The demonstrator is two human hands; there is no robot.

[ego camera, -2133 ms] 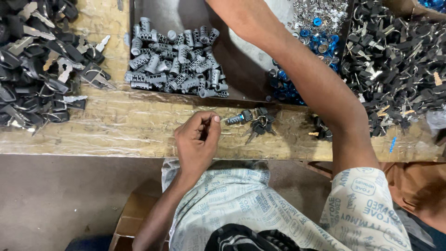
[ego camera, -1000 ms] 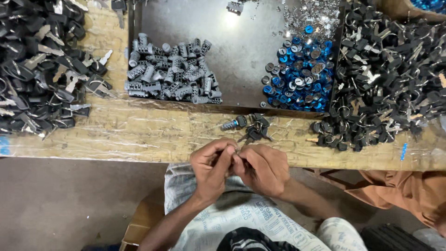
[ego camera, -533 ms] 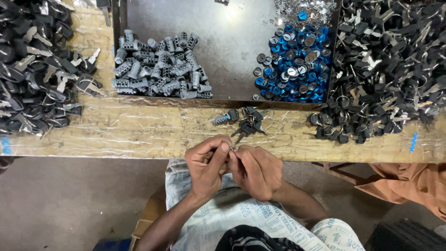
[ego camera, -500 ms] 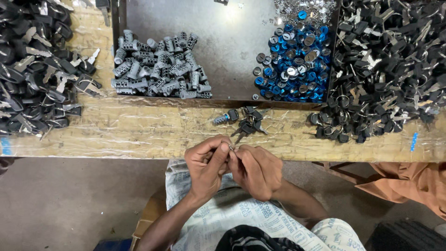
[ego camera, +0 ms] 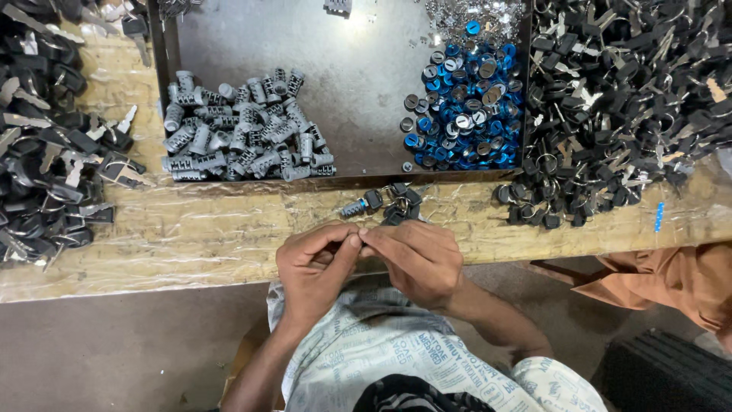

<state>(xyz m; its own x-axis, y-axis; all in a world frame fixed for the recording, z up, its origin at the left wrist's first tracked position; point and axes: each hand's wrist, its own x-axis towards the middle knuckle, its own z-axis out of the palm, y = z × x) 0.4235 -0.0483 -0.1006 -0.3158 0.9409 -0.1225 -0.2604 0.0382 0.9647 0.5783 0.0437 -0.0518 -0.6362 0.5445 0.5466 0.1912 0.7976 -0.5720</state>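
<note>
Head view looks straight down on two hands meeting at the near edge of a wooden bench [ego camera: 229,236]. The left hand [ego camera: 313,271] and the right hand [ego camera: 415,259] press their fingertips together around something very small; the fingers of both are curled and pinched shut, but the piece between them is hidden, so what it is cannot be told. The pinch sits just off the bench edge, above the person's lap, which is covered by a pale printed cloth [ego camera: 381,351].

Just beyond the fingertips, on the bench, lies a small grey lock cylinder [ego camera: 353,207] beside a little cluster of black-headed keys [ego camera: 396,206]. Behind these stands a shallow dark metal tray [ego camera: 358,84]. Its left part holds a heap of grey lock cylinders [ego camera: 244,130]; its right part holds a pile of blue and silver round caps [ego camera: 469,114], with tiny shiny metal bits [ego camera: 473,15] at the far right corner.

To the right of the tray spreads a big pile of black keys on rings [ego camera: 625,99]. At the far left lies another pile of black-headed keys [ego camera: 46,137]. An orange-brown cloth [ego camera: 671,278] shows at the lower right, below the bench.
</note>
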